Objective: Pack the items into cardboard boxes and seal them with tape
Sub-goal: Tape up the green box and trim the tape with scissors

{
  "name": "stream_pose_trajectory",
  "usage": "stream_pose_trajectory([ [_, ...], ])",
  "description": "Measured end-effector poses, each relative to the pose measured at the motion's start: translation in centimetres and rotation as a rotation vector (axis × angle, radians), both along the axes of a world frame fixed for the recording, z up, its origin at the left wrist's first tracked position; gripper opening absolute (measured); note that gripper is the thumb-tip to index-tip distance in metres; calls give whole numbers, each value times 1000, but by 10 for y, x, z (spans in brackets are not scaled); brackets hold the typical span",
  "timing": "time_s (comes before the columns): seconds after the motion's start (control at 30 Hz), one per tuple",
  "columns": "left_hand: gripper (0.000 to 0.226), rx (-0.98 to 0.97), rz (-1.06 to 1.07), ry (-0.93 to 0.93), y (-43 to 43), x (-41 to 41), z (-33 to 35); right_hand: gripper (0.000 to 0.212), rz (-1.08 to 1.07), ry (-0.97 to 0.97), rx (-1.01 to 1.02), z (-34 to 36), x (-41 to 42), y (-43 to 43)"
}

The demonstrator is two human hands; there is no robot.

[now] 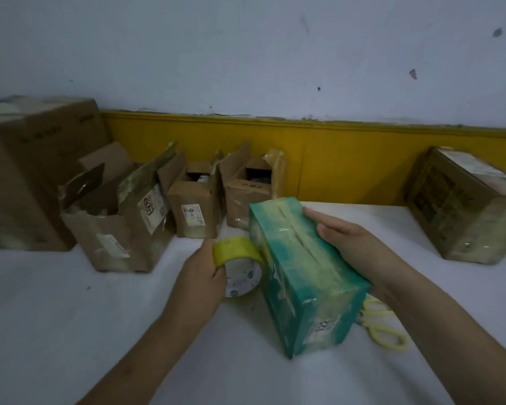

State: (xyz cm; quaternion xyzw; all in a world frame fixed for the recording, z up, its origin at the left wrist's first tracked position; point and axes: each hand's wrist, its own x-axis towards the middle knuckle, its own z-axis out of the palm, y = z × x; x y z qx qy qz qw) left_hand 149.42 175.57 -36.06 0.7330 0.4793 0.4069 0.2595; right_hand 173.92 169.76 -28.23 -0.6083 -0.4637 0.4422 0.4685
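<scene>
**Tape roll at a teal box, both hands busy**

Two bare forearms reach from the lower edge over a white table (56, 317). Between them lies the teal box (301, 270), shut, its top glossy with tape, its long side running away from the camera. A white label is on its near end. Just beside its near right corner lie yellow scissors (383, 328), partly hidden behind the box.

The left hand (200, 273) grips the tape roll (241, 270); its fingers are curled over the yellow rim. The roll stands on edge just beside the left side of the teal box, and a yellow strip goes from it to the far left corner of this box. The right hand (351, 244) rests on the right top edge of the teal box, with the visible fingers straight and flat on the top, pressing it, not curled.

Farther back, three open boxes (195, 206) of brown cardboard stand in a row, flaps up; what is inside I cannot tell. A big box (27, 176) stands at the far left. A taped box (465, 206) stands at the far right, well apart from the others. Behind all is a yellow band (333, 159) and above it a pale wall (246, 54).
</scene>
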Motion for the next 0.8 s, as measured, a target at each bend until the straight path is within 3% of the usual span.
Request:
stream_pose_trajectory([
  [0.07,14,56,7,49,6,2,3,35,-1,-583,38,13,-6,2],
  [0.13,15,93,1,92,8,5,8,86,76,-957,-85,23,-14,9],
  [0.2,19,132,0,143,7,11,12,123,163,-1071,-227,26,-24,18],
  [0.27,18,132,-1,149,8,15,18,123,183,-1088,-248,28,-24,22],
  [0.33,18,63,-1,72,12,18,25,107,102,-890,-229,34,-10,21],
  [0.4,21,-25,-19,-171,13,23,36,75,45,-415,-220,33,6,15],
  [0.47,10,-44,-83,-400,11,31,50,52,49,-77,-174,18,20,6],
  [0.5,8,-18,-104,-349,12,31,56,46,36,29,-151,9,26,1],
  [0.6,38,84,-93,228,36,8,67,44,-7,298,-94,-10,53,-16],
  [0.7,35,19,-170,318,43,-2,65,58,-15,535,-115,-18,72,-26],
  [0.8,40,165,-164,316,36,28,49,63,33,739,-66,-30,66,-22],
])
